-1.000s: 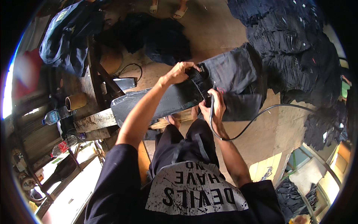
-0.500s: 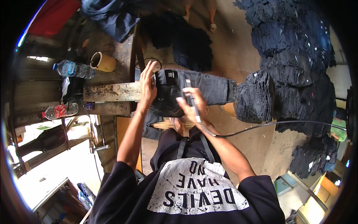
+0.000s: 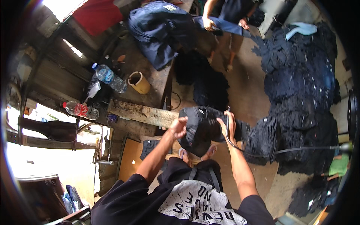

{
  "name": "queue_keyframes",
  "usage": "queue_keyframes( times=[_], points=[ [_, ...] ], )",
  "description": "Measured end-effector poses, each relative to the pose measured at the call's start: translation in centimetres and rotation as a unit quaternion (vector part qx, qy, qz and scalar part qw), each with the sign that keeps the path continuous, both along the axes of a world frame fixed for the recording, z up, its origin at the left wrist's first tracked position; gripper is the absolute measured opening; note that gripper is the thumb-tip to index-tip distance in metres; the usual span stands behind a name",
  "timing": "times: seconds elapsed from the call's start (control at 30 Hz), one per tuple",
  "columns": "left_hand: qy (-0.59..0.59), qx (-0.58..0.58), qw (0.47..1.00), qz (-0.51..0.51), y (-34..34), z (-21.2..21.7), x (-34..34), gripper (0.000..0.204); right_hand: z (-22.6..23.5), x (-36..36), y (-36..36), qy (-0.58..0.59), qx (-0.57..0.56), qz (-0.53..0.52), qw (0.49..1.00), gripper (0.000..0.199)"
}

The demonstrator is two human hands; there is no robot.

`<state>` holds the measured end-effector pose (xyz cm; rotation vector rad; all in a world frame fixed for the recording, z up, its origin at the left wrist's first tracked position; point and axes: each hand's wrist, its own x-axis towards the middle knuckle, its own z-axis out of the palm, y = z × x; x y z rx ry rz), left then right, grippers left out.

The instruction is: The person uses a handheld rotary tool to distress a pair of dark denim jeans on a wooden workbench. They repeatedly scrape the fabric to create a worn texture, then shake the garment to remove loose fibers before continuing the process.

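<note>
Black denim trousers [image 3: 204, 125] lie over the right end of a wooden plank [image 3: 144, 112], bunched up toward their left end. My left hand [image 3: 178, 127] is at that left end with its fingers curled in; whether cloth is between them I cannot make out. My right hand [image 3: 230, 125] is over the trousers farther right, closed round a slim corded tool [image 3: 228, 108]. From the tool a black cord [image 3: 258, 154] runs down along my wrist and away to the right.
Stacked dark garments [image 3: 300, 112] fill the right side. On the left bench are a yellow cup [image 3: 139, 83], a water bottle [image 3: 110, 78], a red-labelled bottle [image 3: 80, 110] and dark blue cloth [image 3: 161, 33]. At the far side, another person's hand [image 3: 208, 24] handles dark fabric.
The view has shifted, bringing in the other person. My left hand has gone from extended fingers to curled ones. The trousers are now more bunched up, and my right hand still holds the tool.
</note>
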<state>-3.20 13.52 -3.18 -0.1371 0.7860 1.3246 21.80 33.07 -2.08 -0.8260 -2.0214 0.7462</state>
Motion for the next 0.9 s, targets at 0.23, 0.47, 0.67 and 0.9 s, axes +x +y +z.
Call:
queue_keyframes(
  times=[0.23,0.47,0.67,0.9],
  points=[
    [0.027,0.017,0.999,0.025,5.9,-2.7,2.1,0.018,-0.1,0.1,0.5,-0.071,0.015,0.009,0.997,0.048],
    [0.03,0.035,0.998,0.044,6.6,-4.8,2.0,0.021,-0.7,0.1,0.9,-0.145,-0.01,0.026,0.989,0.05],
    [0.543,0.089,0.82,-0.16,5.6,-3.1,-7.7,0.024,0.1,-3.3,1.4,-0.12,-0.063,0.028,0.99,0.065],
    [0.779,-0.195,0.48,0.354,0.4,5.1,0.0,0.034,-2.2,-5.3,1.8,0.029,-0.105,0.085,0.99,0.033]
  ],
)
